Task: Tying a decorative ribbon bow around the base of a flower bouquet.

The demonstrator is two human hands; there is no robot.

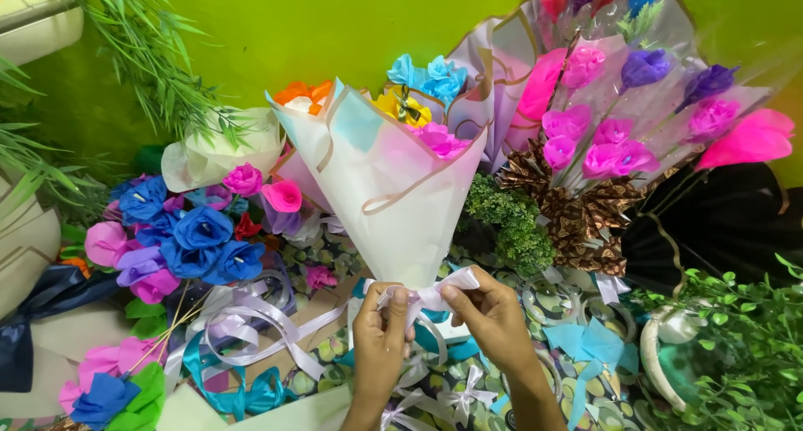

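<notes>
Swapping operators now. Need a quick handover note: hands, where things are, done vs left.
Left hand: fingers pinching the pale ribbon bow at the neck of the wrapped bouquet.
Right hand: fingers pinching the same bow from the other side.
Bouquet: upright, cone of pale wrap, with orange, yellow, blue and pink paper flowers at the top.
Around it: blue and pink paper roses at left, a cellophane-wrapped pink and purple bunch at right, loose ribbons on the table.
Done: flowers wrapped, ribbon around the neck.
Left: bow looks unfinished; whether the knot is tight cannot be told.
</notes>
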